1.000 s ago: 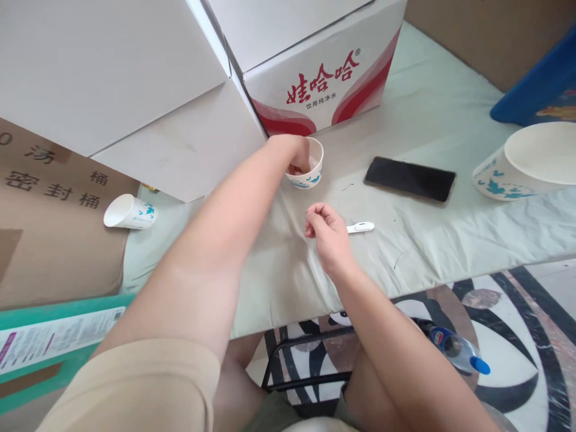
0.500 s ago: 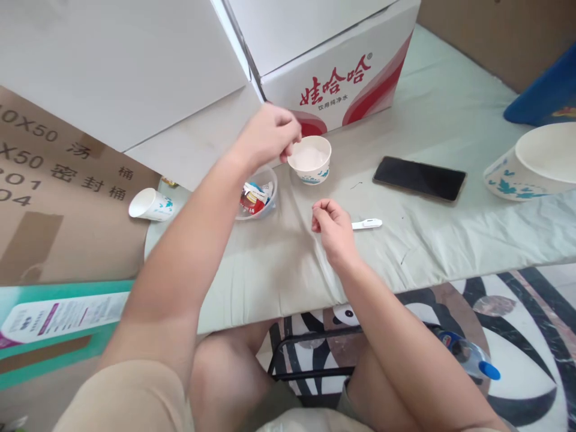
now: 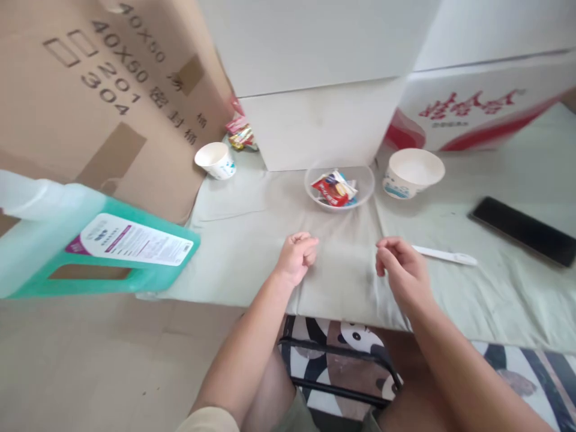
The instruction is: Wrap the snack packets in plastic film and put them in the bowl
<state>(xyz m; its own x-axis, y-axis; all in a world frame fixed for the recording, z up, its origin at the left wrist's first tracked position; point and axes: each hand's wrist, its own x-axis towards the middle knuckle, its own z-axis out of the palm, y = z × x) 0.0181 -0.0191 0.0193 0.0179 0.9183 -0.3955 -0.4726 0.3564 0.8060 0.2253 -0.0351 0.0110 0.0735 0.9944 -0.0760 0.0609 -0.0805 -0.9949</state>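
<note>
My left hand (image 3: 297,259) is closed in a loose fist above the cloth, in front of a clear plastic bowl (image 3: 368,185). Inside that bowl lie small wrapped snack packets (image 3: 333,188), a red and white one on top. My right hand (image 3: 403,271) has its fingers curled in, with nothing visible in them. Beside it, a slim white plastic stick-like tool (image 3: 450,255) lies on the cloth, its near end partly behind the hand. A white paper bowl with blue-green print (image 3: 399,187) stands upright to the right of the plastic bowl.
A black phone (image 3: 524,229) lies at the right. White cartons (image 3: 321,123) stand along the back. To the left are a paper cup (image 3: 222,168), shiny wrapped packets (image 3: 243,133), a brown carton (image 3: 148,36) and a large jug of green liquid (image 3: 180,231) near the table edge.
My left hand has come back from the paper bowl toward the table's front. My right hand stays by the white tool. The view has swung left, showing more of the jug and brown carton.
</note>
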